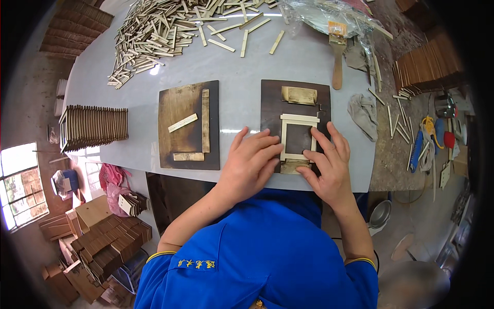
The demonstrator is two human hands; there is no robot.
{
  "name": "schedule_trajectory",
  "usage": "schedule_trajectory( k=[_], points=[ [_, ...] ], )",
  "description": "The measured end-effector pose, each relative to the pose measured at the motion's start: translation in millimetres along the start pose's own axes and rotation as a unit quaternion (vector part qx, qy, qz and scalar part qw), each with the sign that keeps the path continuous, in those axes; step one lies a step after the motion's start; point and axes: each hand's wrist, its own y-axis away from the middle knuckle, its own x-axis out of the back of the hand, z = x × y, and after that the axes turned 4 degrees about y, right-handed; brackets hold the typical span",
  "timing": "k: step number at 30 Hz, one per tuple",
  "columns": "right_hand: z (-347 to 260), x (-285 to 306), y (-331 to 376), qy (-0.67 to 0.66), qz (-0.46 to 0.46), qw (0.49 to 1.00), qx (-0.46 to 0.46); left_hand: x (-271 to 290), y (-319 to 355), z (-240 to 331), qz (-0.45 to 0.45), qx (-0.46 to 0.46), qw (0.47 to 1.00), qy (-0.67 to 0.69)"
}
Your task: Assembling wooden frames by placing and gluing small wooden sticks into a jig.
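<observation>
A small rectangular frame of pale wood strips (298,119) lies on a dark jig board (270,98) in front of me. My left hand (251,160) rests flat along the frame's left side, fingers stretched out and holding nothing. At the lower right corner, the thumb and forefinger of my right hand (330,167) close about the bottom strip, while its other fingers touch the right side. Brownish wood blocks (300,95) sit on the board above and below the frame. To the left lies a second jig board (188,134) with a loose pale strip (182,123) slanting across it.
Many loose wood strips (154,38) are heaped at the table's far left. A ribbed wooden stack (95,129) stands at the left edge. A paintbrush (337,62) lies by clear plastic (309,20) at far right, above a grey cloth (363,116). Wooden panels (429,62) stand farther right.
</observation>
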Motion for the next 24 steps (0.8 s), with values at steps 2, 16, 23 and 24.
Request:
schedule_trajectory(
  k=[2,16,23,24],
  points=[
    [-4.1,-0.9,-1.6,0.005,0.0,1.0,0.003,15.8,3.8,-6.1,0.044,0.012,0.999,-0.025],
    [-103.3,-70.0,-95.1,-0.075,-0.094,0.986,0.117,125.7,49.5,-59.1,0.197,0.4,0.885,-0.136],
    [-123.5,-106.3,-110.6,-0.06,-0.148,0.977,0.143,130.6,34.9,-63.8,0.194,0.439,0.877,-0.007],
    [-124.6,-108.3,-109.4,-0.062,-0.154,0.976,0.142,131.4,33.2,-63.4,0.193,0.443,0.875,0.008]
  ],
)
